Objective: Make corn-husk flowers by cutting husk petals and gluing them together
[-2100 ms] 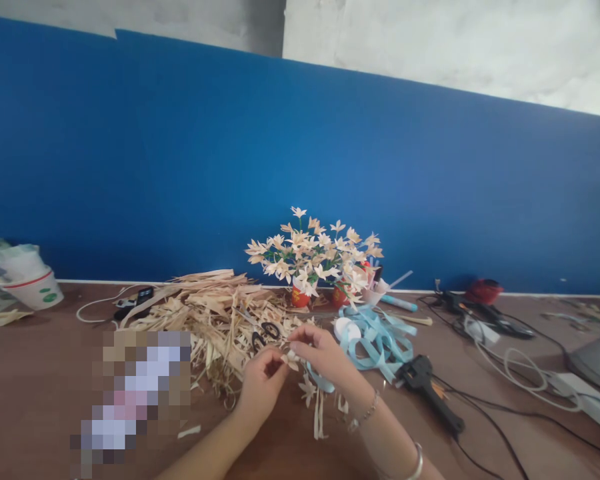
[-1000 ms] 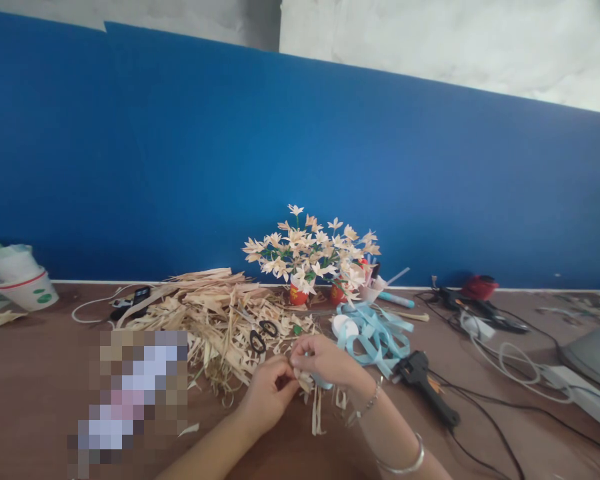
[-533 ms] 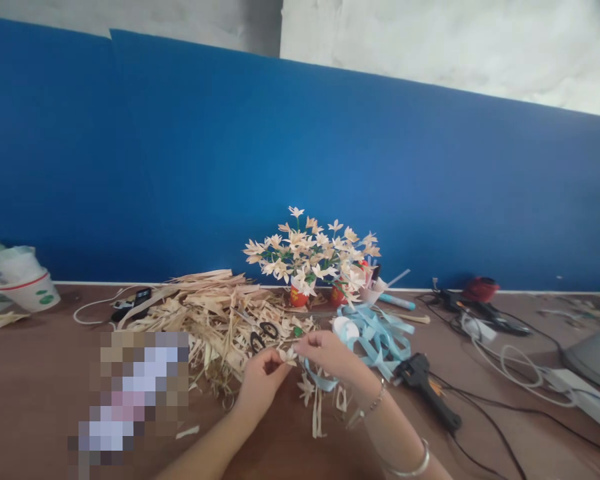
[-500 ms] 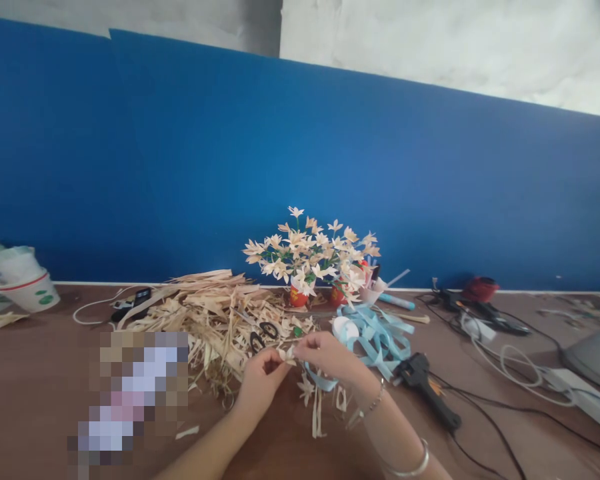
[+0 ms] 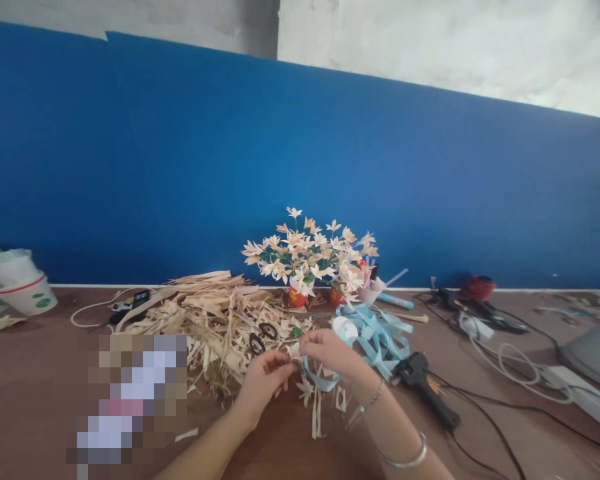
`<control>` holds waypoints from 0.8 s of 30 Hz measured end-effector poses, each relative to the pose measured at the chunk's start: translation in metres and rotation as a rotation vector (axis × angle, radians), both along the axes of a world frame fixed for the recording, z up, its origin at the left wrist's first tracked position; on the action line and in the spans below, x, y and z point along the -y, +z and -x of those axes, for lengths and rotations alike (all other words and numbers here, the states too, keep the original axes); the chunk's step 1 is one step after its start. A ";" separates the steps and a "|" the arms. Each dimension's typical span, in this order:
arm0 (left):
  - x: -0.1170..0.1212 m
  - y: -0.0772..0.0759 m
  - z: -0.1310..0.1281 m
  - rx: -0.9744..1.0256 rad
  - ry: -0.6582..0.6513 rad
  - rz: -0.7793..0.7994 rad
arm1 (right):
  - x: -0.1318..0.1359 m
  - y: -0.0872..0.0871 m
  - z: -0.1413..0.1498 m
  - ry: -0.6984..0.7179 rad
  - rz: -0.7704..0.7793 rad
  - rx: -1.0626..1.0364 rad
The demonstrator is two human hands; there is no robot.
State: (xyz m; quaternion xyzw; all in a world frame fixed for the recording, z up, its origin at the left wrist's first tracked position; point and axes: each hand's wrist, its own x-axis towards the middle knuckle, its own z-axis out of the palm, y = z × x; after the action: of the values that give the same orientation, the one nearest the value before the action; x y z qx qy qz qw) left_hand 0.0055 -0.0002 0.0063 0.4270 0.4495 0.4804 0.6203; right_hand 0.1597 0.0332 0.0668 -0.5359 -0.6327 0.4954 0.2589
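- The person's left hand [image 5: 265, 383] is low in the centre, palm inward, fingers curled; whether it pinches something, one cannot tell.
- The right hand [image 5: 330, 353] bends downward beside it, fingertips pinching a pale flower [image 5: 293, 351].
- This flower is in the lower centre of the frame, cream-coloured, with pointed petals, partly hidden.

Wall [image 5: 455, 53]: brightest at upper right; source unseen.
Blue panel [image 5: 280, 167]: soft central sheen, darker left.
Tabletop [image 5: 25, 387]: dim; mosaic patch [image 5: 130, 400] obscures left portion.
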 end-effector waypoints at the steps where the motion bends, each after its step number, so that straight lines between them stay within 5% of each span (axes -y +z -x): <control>1: 0.000 0.000 0.000 -0.008 -0.002 -0.002 | 0.000 0.000 -0.001 0.002 0.000 0.002; 6: -0.001 -0.004 0.001 -0.036 -0.035 0.009 | 0.001 0.000 0.000 0.006 0.012 0.004; 10: -0.002 -0.005 0.001 0.001 -0.031 0.001 | 0.002 0.014 -0.013 -0.022 -0.141 0.046; 16: 0.000 0.002 0.003 0.028 0.013 0.017 | 0.022 0.036 -0.112 -0.333 -0.260 0.522; 20: 0.000 0.000 0.003 0.082 0.028 0.008 | 0.047 0.011 -0.182 -0.537 -0.049 0.965; 24: -0.001 -0.006 0.003 0.087 0.022 0.001 | 0.061 -0.032 -0.192 -0.550 0.006 1.100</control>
State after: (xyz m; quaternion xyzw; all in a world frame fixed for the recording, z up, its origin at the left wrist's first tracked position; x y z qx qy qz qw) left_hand 0.0030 0.0007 0.0007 0.4004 0.4273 0.5051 0.6340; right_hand 0.3518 -0.0282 0.0353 -0.8572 -0.5109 0.0632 0.0113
